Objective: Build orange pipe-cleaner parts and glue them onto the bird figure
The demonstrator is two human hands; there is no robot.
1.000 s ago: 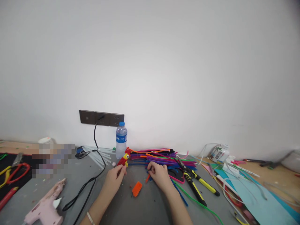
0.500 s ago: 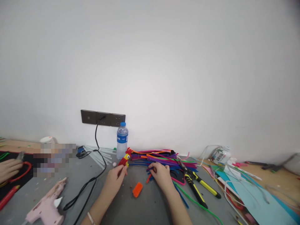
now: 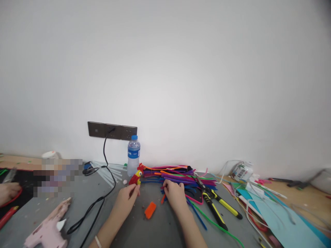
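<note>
My left hand [image 3: 127, 198] is closed in a pinch around the lower part of a small red and yellow bird figure [image 3: 137, 178] with round white eyes and a red crest. My right hand [image 3: 175, 193] is at the near edge of a heap of coloured pipe cleaners [image 3: 181, 177], its fingers curled together; what lies between the fingertips is hidden. Between my hands, a small orange piece [image 3: 150, 210] rests on the grey table. Blue and green pipe cleaners [image 3: 198, 217] trail beside my right wrist.
Yellow-black pliers [image 3: 216, 206] lie right of my right hand. A water bottle [image 3: 133, 158] stands behind the bird. At left are a pink glue gun [image 3: 49, 227], a black cable [image 3: 99, 203], glue sticks [image 3: 108, 174] and another person's hand [image 3: 9, 192]. Blue paper [image 3: 281, 213] lies right.
My right fingers have curled in a little more at the pipe cleaners. My left hand keeps its pinch on the bird. The other person's hand has shifted left and down. The view has moved slightly.
</note>
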